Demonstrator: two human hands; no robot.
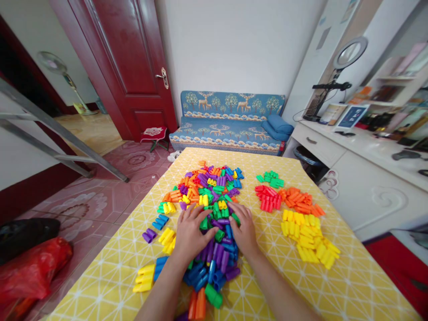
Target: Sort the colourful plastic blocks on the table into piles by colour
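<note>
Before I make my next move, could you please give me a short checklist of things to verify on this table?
1. Left hand and right hand at the mixed pile: ok, both are over it.
2. Right hand's grip on a piece: cannot tell.
3. Yellow group all one colour: ok.
4. Green group apart from yellow group: ok.
5. Mixed pile in one colour: not ok, several colours mingle.
6. Near edge of table: cannot tell, out of view.
</note>
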